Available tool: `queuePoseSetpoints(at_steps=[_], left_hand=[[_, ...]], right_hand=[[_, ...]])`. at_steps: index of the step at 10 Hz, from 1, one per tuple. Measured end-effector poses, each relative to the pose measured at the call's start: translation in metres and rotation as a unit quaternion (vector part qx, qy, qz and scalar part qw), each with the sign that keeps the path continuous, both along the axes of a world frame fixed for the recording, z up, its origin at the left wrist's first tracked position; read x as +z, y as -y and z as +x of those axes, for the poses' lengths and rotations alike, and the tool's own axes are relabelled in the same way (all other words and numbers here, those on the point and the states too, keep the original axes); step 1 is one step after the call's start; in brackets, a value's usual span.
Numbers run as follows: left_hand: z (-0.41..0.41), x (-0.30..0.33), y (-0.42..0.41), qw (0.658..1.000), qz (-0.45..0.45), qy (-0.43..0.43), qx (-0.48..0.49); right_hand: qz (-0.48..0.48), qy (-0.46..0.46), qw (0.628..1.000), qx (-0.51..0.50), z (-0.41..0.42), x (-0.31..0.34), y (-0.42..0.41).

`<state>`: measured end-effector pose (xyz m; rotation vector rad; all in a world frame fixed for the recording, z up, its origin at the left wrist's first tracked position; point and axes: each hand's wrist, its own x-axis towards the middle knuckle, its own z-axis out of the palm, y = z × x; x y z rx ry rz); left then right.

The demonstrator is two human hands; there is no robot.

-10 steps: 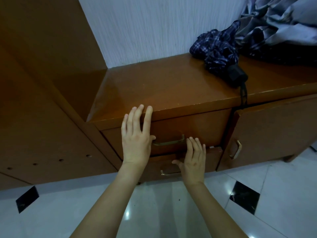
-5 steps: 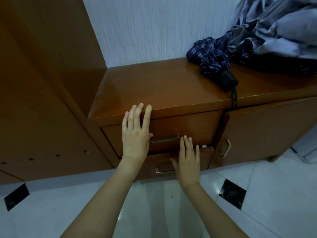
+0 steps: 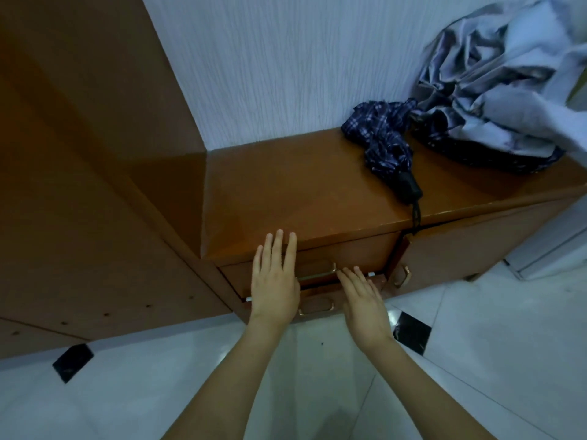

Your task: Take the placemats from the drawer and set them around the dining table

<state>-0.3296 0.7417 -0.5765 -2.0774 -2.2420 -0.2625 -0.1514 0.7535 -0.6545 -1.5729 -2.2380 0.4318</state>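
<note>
Both hands lie flat with fingers straight and hold nothing. The left hand [image 3: 275, 282] is still pressed against the top drawer [image 3: 346, 252], fingertips at the cabinet's [image 3: 286, 188] front edge. The right hand [image 3: 363, 301] has slid up from the lower drawer [image 3: 316, 304] toward the top drawer's brass handle [image 3: 317, 274]. Both drawers look nearly shut and no placemats show, so the pull to open has probably not begun.

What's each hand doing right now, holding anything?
Left hand: open, fingers straight, flat against the top drawer, holding nothing.
Right hand: open, fingers straight, holding nothing.
</note>
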Motion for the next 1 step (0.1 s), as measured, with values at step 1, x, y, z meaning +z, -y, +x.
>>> queuePoseSetpoints(at_steps=[1], left_hand=[[-0.0026, 0.0342, 0.0041, 0.998, -0.035, 0.046, -0.010]], right_hand=[[-0.010, -0.015, 1.000, -0.008, 0.0011, 0.0434, 0.0055]])
